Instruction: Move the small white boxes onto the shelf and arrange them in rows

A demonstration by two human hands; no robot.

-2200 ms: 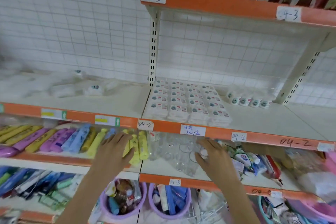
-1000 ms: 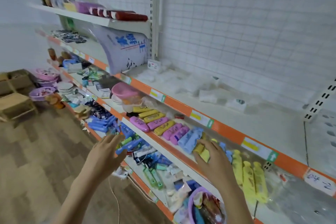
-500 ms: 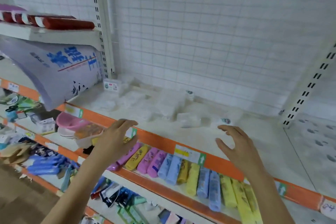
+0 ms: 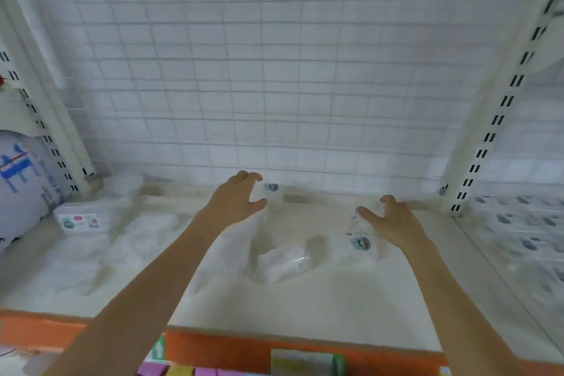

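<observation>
The cream shelf (image 4: 305, 308) holds blurred small white boxes (image 4: 361, 241) scattered toward its back. Over the shelf's rear, the left hand (image 4: 236, 201) and right hand (image 4: 393, 223) hover with fingers spread, gripping nothing; the right hand is just beside a box.

A cream shelf (image 4: 305, 308) with an orange front edge carries small white boxes: one (image 4: 361, 243) at three o'clock, one (image 4: 271, 189) at twelve, a clear-wrapped pack (image 4: 285, 264) at centre, a labelled pack (image 4: 80, 219) at nine.
</observation>
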